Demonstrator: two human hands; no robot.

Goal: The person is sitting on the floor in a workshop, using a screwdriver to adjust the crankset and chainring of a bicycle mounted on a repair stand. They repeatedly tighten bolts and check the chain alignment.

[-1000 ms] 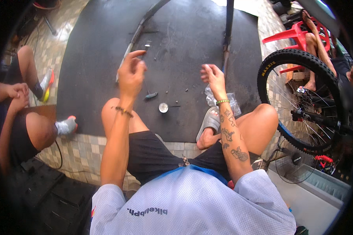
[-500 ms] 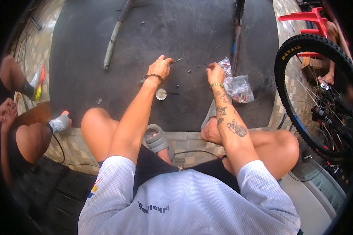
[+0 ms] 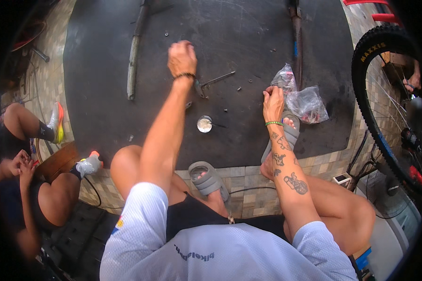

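Observation:
My left hand reaches forward over the dark mat, back up, its fingers curled away and smeared by motion. Just behind it lies a thin metal rod-like tool with a bent end. My right hand is closed in a pinch beside a clear plastic bag; what it holds, if anything, is hidden. A second clear bag with small reddish contents sits to its right. Between my arms stands a small round tub of whitish paste, a dark stick at its side.
Small bolts and a ring-like part lie scattered on the mat. Two long tubes extend forward on either side. A bicycle wheel stands at right; another person's leg is at left.
My left hand has moved forward, away from the rod-like tool, which now shows on the mat. My right hand stays pinched near the bags. The whole view has shifted.

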